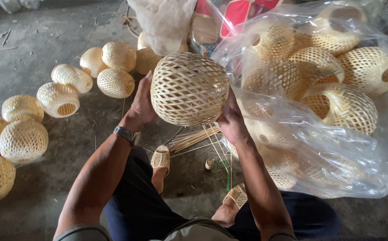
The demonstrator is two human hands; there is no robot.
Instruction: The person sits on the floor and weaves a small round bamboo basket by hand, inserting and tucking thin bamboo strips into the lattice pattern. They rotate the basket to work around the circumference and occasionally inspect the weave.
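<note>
A round woven bamboo ball point(189, 88) with an open lattice is held up between both hands, above the person's knees and the concrete floor point(46, 27). The left hand point(142, 103) is pressed flat against the ball's left side, with its fingers laid close together along the weave; a metal wristwatch point(125, 133) is worn on that wrist. The right hand point(232, 120) is cupped against the lower right of the ball, its thumb lying on the lattice, while the rest of its fingers are hidden behind the ball, so their spread cannot be told. Just beside the right hand, a large clear plastic bag point(337, 147) is seen filled with similar woven balls. Further woven balls point(60, 98) are laid out in a curved row on the floor to the left. Below the held ball, a bundle of thin bamboo strips point(196, 137) lies on the floor between 2 woven sandals point(160, 158)
</note>
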